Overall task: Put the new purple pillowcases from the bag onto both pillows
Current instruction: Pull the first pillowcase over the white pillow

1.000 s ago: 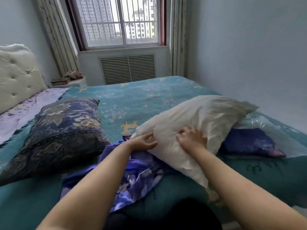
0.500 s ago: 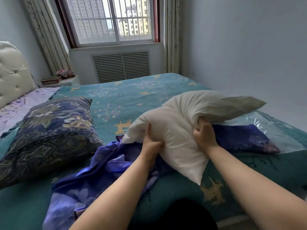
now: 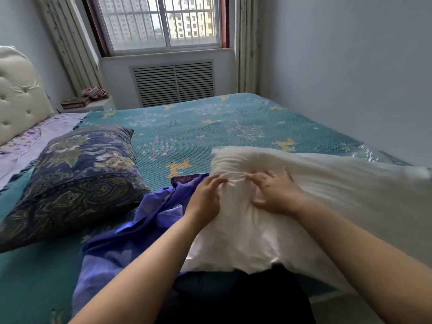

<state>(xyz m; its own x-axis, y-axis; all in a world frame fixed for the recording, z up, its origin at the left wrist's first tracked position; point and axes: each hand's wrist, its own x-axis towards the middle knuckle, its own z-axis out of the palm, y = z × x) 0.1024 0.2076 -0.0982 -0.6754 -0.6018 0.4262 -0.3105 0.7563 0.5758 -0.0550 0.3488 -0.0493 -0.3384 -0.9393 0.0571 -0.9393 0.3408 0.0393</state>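
So the bare white pillow [image 3: 292, 206] is lying across the near edge of the teal star-patterned bed [image 3: 210, 122], motion-blurred toward its right end. Both hands are on top of it: the left hand [image 3: 205, 199] and the right hand [image 3: 275, 195] lie with fingers spread fairly flat, pressing the fabric, neither grip clenched around anything. The crumpled purple satin pillowcase [image 3: 131, 232] sits just left of the pillow, partly under it. A second pillow in a dark blue floral case [image 3: 77, 178] rests toward the bed's left edge.
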